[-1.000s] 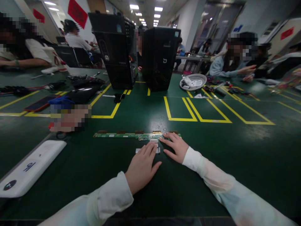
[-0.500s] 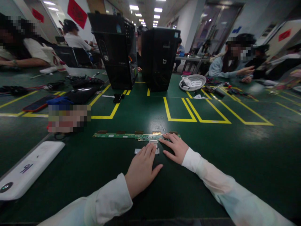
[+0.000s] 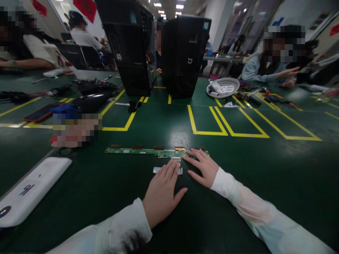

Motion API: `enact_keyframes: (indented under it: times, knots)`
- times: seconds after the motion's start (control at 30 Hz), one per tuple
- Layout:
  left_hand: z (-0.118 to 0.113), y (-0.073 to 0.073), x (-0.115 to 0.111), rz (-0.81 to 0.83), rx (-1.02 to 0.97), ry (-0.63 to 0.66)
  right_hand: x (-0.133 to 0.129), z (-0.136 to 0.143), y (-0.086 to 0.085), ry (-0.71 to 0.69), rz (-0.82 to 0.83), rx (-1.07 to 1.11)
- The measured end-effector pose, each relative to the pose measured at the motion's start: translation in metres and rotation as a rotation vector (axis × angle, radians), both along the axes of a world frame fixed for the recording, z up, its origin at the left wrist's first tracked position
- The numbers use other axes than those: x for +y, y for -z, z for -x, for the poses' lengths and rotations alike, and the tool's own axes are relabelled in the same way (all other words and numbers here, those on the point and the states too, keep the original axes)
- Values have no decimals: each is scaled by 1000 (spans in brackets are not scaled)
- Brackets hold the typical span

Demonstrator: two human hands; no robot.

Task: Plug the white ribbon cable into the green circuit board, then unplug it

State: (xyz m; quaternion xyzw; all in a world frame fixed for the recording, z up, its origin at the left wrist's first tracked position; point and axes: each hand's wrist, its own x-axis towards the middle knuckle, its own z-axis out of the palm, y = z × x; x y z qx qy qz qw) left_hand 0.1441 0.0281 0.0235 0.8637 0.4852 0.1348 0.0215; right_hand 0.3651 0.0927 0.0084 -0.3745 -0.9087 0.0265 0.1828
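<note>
A long, narrow green circuit board lies flat on the dark green table, with brown and gold tabs along its far edge. My right hand is open and rests over the board's right end, fingertips on it. My left hand lies palm down, fingers stretched and thumb spread to the right. Its fingertips are at the small white connector on the board's near edge. Partly under those fingers is a pale flat ribbon cable; the rest of it is covered by my hand.
Two black computer towers stand behind the board. A white basket with parts sits at the back right. On the left are a white long device, a blue item and dark cables. Yellow tape marks the table; other people sit around it.
The view has tilted down a little and shifted slightly. Both hands keep nearly the same place on the circuit board and cable.
</note>
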Motion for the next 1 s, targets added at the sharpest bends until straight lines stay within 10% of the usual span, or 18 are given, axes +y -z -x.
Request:
enact_keyframes:
  times: [1.0]
  knots:
    - [14,-15,13,164,48,66,1,-3,0,-38,44,15]
